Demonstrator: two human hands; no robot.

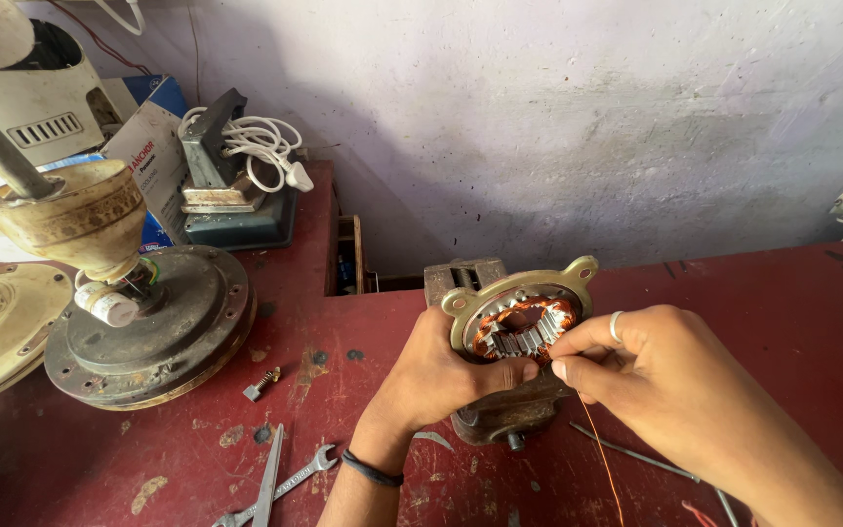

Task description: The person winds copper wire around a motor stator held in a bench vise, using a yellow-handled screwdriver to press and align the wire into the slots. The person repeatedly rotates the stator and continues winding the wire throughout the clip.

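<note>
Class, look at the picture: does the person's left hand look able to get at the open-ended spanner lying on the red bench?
Probably yes. The spanner lies bare beside the left wrist with nothing over it. But the left hand grips the stator and would have to let go first.

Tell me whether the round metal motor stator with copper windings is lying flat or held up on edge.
Held up on edge: the left hand grips the round metal motor stator, its open face tilted toward the camera.

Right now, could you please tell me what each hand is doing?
Left hand: closed around the motor stator.
Right hand: pinching the copper wire.
</note>
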